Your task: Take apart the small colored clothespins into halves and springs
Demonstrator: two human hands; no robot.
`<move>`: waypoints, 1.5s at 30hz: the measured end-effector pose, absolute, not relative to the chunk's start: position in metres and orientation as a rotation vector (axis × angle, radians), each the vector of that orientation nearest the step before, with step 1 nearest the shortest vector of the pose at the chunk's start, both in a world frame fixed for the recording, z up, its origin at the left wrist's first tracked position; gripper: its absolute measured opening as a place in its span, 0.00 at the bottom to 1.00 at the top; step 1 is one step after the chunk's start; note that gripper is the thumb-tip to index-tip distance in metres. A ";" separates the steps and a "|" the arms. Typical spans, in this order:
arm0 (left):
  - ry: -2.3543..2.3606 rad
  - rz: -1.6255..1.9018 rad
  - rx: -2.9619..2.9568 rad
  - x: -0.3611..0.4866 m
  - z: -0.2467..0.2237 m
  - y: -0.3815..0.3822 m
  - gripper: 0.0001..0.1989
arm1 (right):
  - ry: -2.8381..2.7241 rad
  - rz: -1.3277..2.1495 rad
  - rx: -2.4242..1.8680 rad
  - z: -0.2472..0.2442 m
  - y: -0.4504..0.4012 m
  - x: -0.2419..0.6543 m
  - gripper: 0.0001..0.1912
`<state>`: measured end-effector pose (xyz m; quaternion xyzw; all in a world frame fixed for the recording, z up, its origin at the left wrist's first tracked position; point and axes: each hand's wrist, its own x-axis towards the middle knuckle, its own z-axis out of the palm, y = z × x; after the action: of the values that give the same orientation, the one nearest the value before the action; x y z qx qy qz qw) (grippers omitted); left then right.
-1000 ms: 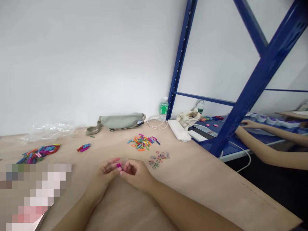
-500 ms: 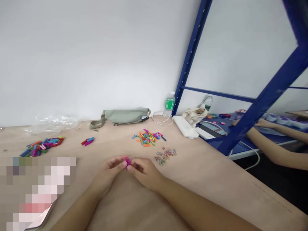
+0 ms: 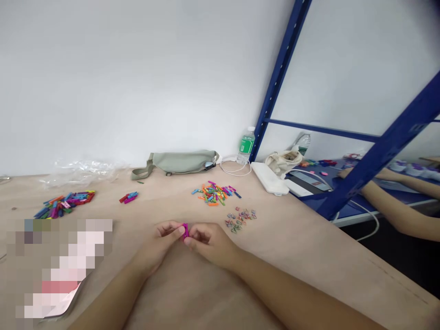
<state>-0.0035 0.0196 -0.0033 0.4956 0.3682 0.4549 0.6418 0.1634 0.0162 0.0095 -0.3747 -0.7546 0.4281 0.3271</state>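
Note:
A small magenta clothespin (image 3: pixel 186 230) is between my hands, above the near middle of the table. My left hand (image 3: pixel 161 240) pinches it between thumb and fingers from the left. From the right, my right hand (image 3: pixel 215 245) has its closed fingertips against it; they partly hide the piece. Just beyond my right hand lie small metal springs (image 3: pixel 237 220), scattered. Behind them is a loose pile of thin coloured clothespin pieces (image 3: pixel 215 193). A few red, blue and magenta clothespins (image 3: pixel 129 197) lie farther left, and a bigger pile of coloured clothespins (image 3: pixel 65 204) is at the far left.
A pixelated flat object (image 3: pixel 68 270) lies at the near left. Along the wall are clear plastic wrap (image 3: pixel 82 172), a grey-green pouch (image 3: pixel 184 162) and a bottle (image 3: pixel 246 145). A white power bank (image 3: pixel 270 178) is by the blue rack post (image 3: pixel 278 78). Another person's arms (image 3: pixel 395 206) are beyond.
The view has shifted slightly. The magenta clothespin is turned more upright between my fingertips and shows more of its length. Both hands stay close together around it.

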 end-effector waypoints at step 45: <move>0.743 0.699 1.253 -0.023 0.001 0.021 0.06 | -2.368 0.724 -0.686 0.016 0.016 0.178 0.13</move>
<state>-0.0228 0.0212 0.0014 0.5606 0.3322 0.3127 0.6911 0.1782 0.0159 0.0158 -0.2561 -0.8842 0.2704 0.2821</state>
